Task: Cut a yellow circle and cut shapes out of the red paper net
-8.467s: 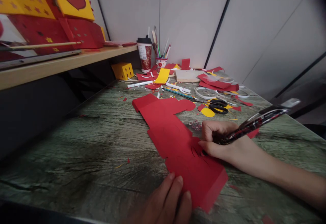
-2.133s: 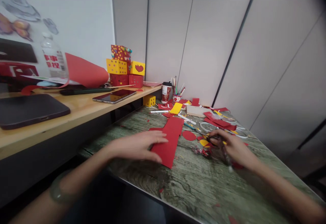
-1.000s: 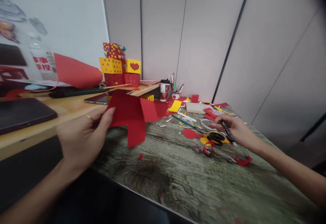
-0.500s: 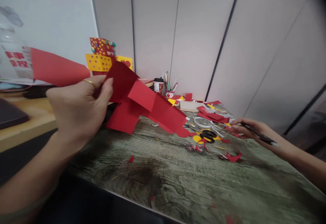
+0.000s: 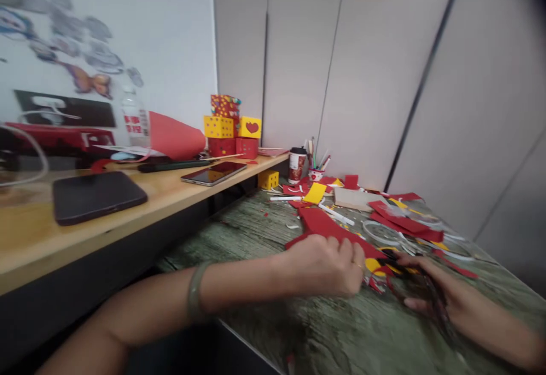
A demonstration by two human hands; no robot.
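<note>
My left hand [image 5: 328, 264], a gold ring on one finger, is closed low over the table with its back to me. Cut red paper [image 5: 326, 224] sticks out behind its knuckles; the grip itself is hidden. Across from it, blurred, is my right hand [image 5: 452, 298], with a dark, slim pen [image 5: 439, 312] lying across its palm side. Its forefinger reaches to the black handles of the scissors [image 5: 390, 261], and its thumb stays apart below. Yellow and red scraps [image 5: 375, 267] lie between the two hands.
Paper offcuts, white tape rings [image 5: 379, 231] and a pale board [image 5: 354, 198] cover the table's far side. Behind are a lidded cup [image 5: 297, 164] and a pen pot [image 5: 316, 174]. A raised wooden shelf [image 5: 170, 198] on the left carries a phone [image 5: 214, 173], a dark tablet-like slab [image 5: 100, 196] and decorated paper boxes [image 5: 219, 127].
My left hand has come down and right with the red paper, from raised at left to near the scissors. My right hand has closed in on the scissors. The view has turned left.
</note>
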